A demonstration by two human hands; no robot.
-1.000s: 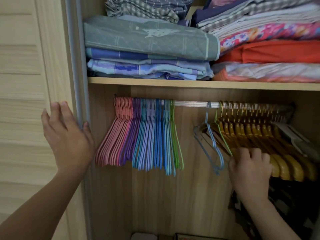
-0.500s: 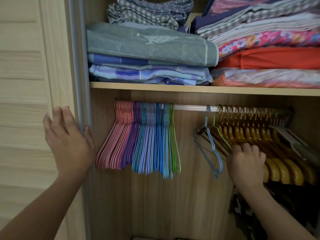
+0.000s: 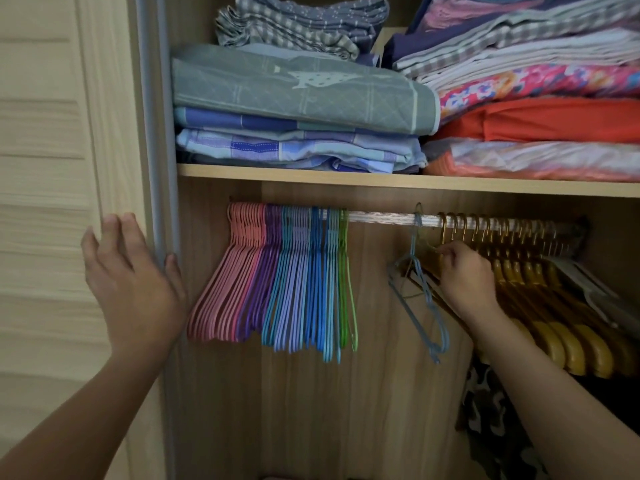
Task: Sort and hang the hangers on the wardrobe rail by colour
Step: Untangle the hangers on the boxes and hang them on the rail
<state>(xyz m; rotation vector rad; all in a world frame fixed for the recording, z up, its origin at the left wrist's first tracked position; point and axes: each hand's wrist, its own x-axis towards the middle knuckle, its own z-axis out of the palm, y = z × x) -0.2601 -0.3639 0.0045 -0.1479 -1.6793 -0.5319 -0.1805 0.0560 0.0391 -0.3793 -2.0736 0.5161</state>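
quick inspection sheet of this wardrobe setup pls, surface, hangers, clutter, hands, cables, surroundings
surface: wardrobe rail runs under a wooden shelf; bare stretch in the middle.
job's things: pink hangers, purple hangers, blue hangers and green hangers bunched at the left end; one loose blue hanger hangs beside the yellow wooden hangers on the right.
clutter: folded linens stacked on the shelf; dark patterned garment hangs low on the right.
hands: left hand flat on the sliding door's edge; right hand curled among the first yellow hangers, exact grip hidden.
cables: nothing seen.
surroundings: pale slatted door at left.
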